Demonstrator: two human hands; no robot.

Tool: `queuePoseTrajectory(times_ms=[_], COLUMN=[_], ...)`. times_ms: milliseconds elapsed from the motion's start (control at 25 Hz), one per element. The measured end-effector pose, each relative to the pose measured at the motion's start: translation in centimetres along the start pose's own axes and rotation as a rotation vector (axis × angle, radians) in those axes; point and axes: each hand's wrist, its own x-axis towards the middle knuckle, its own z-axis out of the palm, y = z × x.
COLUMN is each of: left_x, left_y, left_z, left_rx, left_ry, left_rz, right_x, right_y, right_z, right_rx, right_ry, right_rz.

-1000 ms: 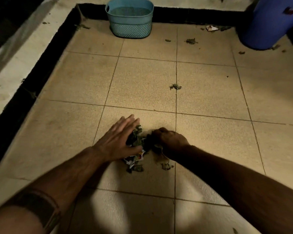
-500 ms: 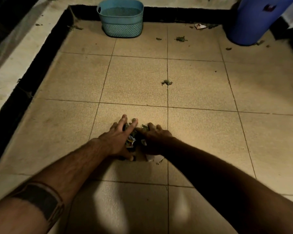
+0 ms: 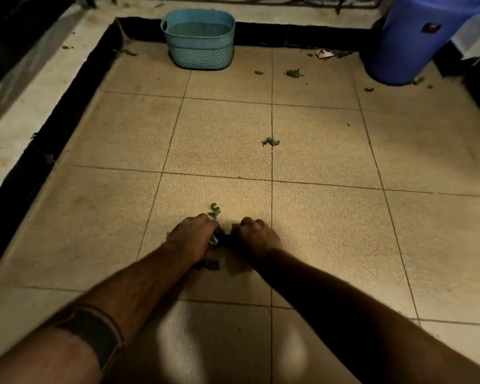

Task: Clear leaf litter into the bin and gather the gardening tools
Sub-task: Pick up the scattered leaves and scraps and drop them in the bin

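Observation:
On the tan tiled floor, my left hand [image 3: 192, 236] and my right hand [image 3: 257, 236] curl toward each other around a small heap of leaf litter [image 3: 222, 236], mostly hidden between them. A green leaf [image 3: 214, 210] lies loose just beyond my left fingers. A few dark leaves [image 3: 208, 265] sit under my left wrist. A teal basket [image 3: 199, 40] stands at the far wall, apart from both hands. No gardening tools are visible.
A large blue barrel [image 3: 416, 40] stands in the far right corner. Scattered leaves lie mid-floor [image 3: 270, 141] and near the back [image 3: 293, 73], with a paper scrap [image 3: 324, 54] by the barrel. A black raised curb [image 3: 39, 151] borders the floor on the left and back.
My left hand's fingers went from flat on the heap to curled around it. Both hands have closed in tighter, compacting the litter. One green leaf is now loose in front.

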Motion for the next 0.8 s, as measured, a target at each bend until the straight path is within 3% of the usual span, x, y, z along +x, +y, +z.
queuePoseTrajectory(times_ms=[360,600,800], left_x=[0.8,0.7,2.4], left_y=[-0.3,-3.6,-4.0], left_z=[-4.2,-5.4,-6.1], left_rx=[-0.146,-0.172,-0.197], left_ry=[0.128,0.166,0.19], left_rz=[-0.026,-0.198,-0.193], right_x=[-0.2,0.4,1.6], right_y=[3.1,6.6,8.2], right_z=[-4.1,-5.3,-7.2], right_rx=[0.266,0.343,0.387], right_ry=[0.213,0.252,0.281], right_rz=[0.096,0.283,0.325])
